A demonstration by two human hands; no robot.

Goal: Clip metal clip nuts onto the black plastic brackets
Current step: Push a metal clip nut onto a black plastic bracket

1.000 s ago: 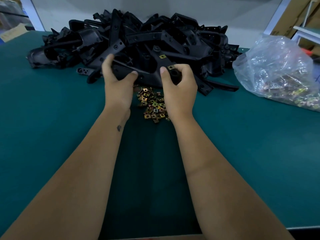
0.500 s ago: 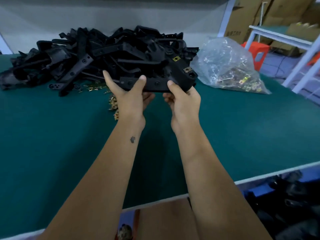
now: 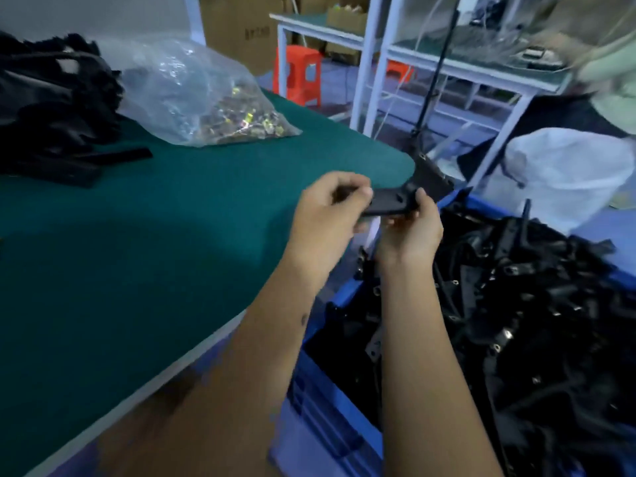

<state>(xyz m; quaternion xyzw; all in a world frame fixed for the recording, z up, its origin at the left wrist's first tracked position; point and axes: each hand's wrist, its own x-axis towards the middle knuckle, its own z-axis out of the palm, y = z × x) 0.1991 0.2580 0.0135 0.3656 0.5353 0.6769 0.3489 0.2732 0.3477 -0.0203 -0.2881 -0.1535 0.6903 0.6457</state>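
The whole view is smeared with motion. The bracket (image 3: 389, 203) is partly covered by both hands (image 3: 330, 208), its left end lost inside curled fingers. Left of the bracket, the black pile (image 3: 51, 105) runs off the frame edge. The clip nuts in the bag (image 3: 241, 122) are too blurred to tell apart.

Bare forearms; small dark mark (image 3: 304, 318), perhaps a tattoo.

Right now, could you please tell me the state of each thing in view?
Black plastic bracket: held in the air by both hands.
Left hand: grips the bracket.
Right hand: grips the bracket.
Clear plastic bag of metal clips: lying on the green table.
Blue crate: full of black brackets.
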